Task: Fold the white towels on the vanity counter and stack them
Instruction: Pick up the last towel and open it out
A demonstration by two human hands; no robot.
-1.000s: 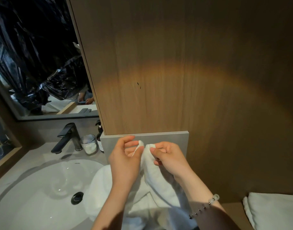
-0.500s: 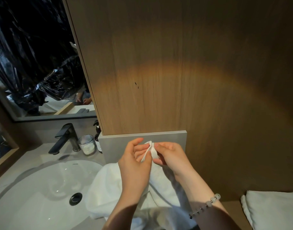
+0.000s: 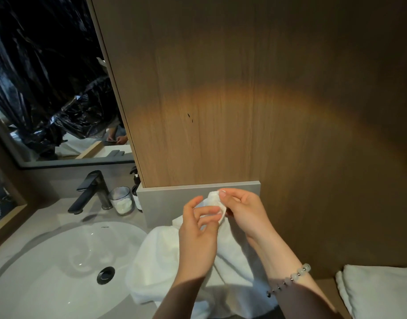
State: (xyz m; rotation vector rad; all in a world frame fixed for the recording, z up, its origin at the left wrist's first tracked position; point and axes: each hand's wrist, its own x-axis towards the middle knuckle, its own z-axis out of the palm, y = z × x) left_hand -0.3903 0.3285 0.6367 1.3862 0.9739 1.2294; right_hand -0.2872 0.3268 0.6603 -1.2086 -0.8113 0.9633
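Far left: black faucet [image 3: 92, 192] behind the white sink [image 3: 59, 261] set in the grey desk [image 3: 46, 217]; clear glass [image 3: 122, 200] and dark pump bottle [image 3: 136, 189] just right of the faucet. Middle: white towel [image 3: 158, 261] bunched on the desk beside the sink, one end lifted between both hands. Left hand [image 3: 197, 236] with fingers curled round the raised edge, just below the corner. Right hand [image 3: 246, 212] pinching the top corner between thumb and forefinger, beaded bracelet [image 3: 292, 278] on the wrist. Far right: folded towel [image 3: 379, 293] lying flat, well apart.
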